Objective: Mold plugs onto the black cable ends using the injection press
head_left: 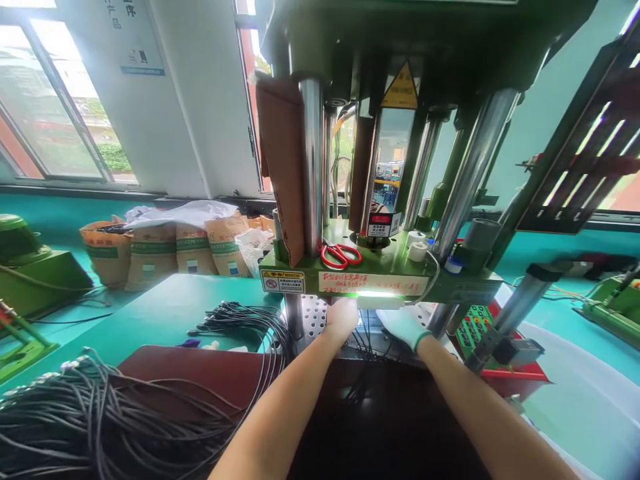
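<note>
Both my arms reach in under the green press (pixel 450 287). My left hand (pixel 343 316) looks bare and is beneath the press's lit front edge; its fingers are hidden. My right hand (pixel 401 325) wears a pale glove and lies to the right, its fingertips also out of sight under the lamp (pixel 380 302). Between the two hands, several thin black cables (pixel 367 343) run out over the front edge of the work area. Whether either hand grips a cable does not show. A perforated metal plate (pixel 314 317) lies left of my left hand.
Red-handled scissors (pixel 341 255) and white tape rolls (pixel 417 251) rest on the press ledge. Bundles of black cables (pixel 235 317) and a larger cable heap (pixel 90 413) cover the left side. A control panel (pixel 477 330) stands right. Paper sacks (pixel 193 247) line the wall.
</note>
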Action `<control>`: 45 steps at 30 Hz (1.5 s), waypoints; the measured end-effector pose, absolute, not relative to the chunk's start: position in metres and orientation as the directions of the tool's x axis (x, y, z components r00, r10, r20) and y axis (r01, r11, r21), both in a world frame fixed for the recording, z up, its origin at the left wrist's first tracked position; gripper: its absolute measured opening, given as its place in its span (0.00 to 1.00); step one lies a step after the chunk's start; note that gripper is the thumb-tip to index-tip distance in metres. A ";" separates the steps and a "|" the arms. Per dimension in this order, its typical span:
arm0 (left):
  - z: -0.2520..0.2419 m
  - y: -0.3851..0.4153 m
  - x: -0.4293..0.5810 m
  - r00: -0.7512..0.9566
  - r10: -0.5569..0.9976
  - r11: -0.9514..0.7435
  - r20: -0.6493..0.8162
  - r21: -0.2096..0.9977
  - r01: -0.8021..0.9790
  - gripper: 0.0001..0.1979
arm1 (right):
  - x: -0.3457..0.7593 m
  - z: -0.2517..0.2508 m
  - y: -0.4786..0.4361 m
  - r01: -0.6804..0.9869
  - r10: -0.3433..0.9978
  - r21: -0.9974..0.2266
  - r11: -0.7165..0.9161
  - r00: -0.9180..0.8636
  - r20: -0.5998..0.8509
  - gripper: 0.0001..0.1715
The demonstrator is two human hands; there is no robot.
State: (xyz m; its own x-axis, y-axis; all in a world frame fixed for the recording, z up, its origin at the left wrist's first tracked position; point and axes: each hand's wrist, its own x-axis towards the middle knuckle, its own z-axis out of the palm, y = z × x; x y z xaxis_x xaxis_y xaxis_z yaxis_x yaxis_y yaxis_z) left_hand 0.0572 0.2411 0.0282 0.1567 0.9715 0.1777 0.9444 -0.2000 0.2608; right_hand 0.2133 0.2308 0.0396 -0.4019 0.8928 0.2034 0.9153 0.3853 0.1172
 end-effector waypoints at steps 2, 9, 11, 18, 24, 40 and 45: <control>0.027 0.237 0.056 0.209 0.949 -0.264 0.237 0.231 0.936 0.15 | 0.224 0.039 0.226 0.895 0.870 0.111 0.432 -0.446 0.212 0.14; 0.014 0.231 0.040 0.526 0.796 -0.567 0.299 0.065 0.821 0.19 | 0.222 0.031 0.231 0.840 0.806 0.069 0.539 -0.537 0.246 0.19; 0.011 0.236 0.037 0.547 0.785 -0.582 0.291 0.046 0.812 0.21 | 0.222 0.026 0.235 0.832 0.800 0.061 0.552 -0.549 0.243 0.19; 0.013 0.246 0.040 0.534 0.807 -0.573 0.253 0.115 0.812 0.22 | 0.217 0.012 0.249 0.848 0.827 0.027 0.529 -0.523 0.205 0.19; 0.016 0.247 0.038 0.497 0.837 -0.535 0.227 0.157 0.830 0.20 | 0.211 0.026 0.248 0.889 0.870 0.001 0.459 -0.449 0.205 0.20; -0.002 0.259 0.017 0.432 0.889 -0.457 0.149 0.268 0.848 0.22 | 0.231 0.024 0.247 0.903 0.892 -0.059 0.425 -0.407 0.198 0.14; 0.003 0.255 0.022 0.374 0.905 -0.422 0.204 0.303 0.855 0.21 | 0.227 0.044 0.238 0.912 0.900 -0.112 0.395 -0.360 0.246 0.12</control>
State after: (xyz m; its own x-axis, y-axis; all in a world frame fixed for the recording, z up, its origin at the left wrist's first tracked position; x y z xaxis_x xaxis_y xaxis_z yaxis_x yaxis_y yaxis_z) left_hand 0.0220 0.2545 0.0033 0.3742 0.9046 0.2040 0.8545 -0.4218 0.3031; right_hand 0.2274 0.2384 0.0441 -0.3602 0.8999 0.2459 0.9117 0.3954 -0.1116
